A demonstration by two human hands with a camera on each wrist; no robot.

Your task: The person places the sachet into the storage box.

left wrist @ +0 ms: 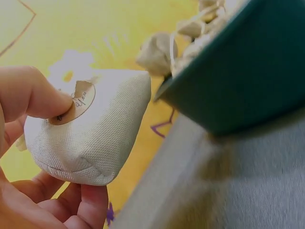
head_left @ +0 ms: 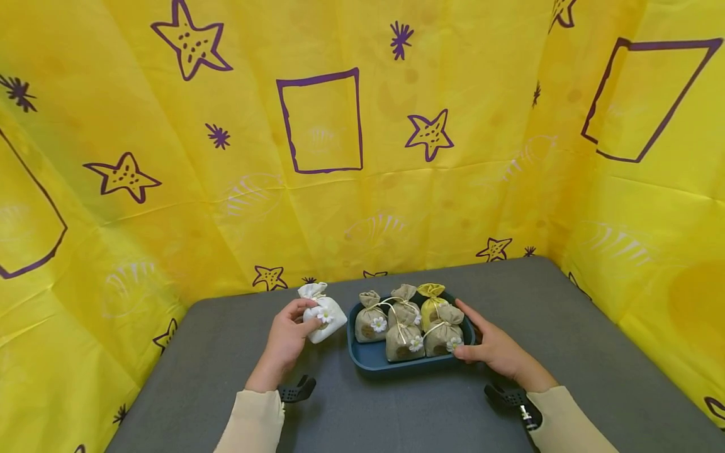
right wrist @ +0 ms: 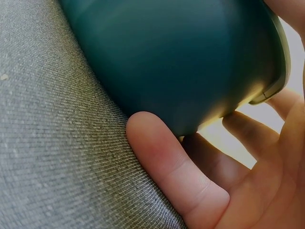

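My left hand (head_left: pixel 287 333) pinches a white drawstring sachet (head_left: pixel 330 322) between thumb and fingers, above the table and just left of the tray. A white daisy and a round brown label decorate its front; the thumb presses on the label (left wrist: pixel 83 102) in the left wrist view. The dark teal tray (head_left: pixel 376 363) holds several beige sachets (head_left: pixel 370 324) and one yellow sachet (head_left: pixel 432 305), tied with cords. My right hand (head_left: pixel 495 346) grips the tray's right end, thumb at the front rim and fingers round the far side. In the right wrist view, fingers touch the tray's outer wall (right wrist: pixel 162 57).
A grey cloth-covered table (head_left: pixel 396 415) lies under the tray. Yellow curtains (head_left: pixel 328 220) with purple starfish drawings enclose it at the back and both sides. Black camera mounts (head_left: pixel 297 390) sit on both wrists, by the beige sleeves.
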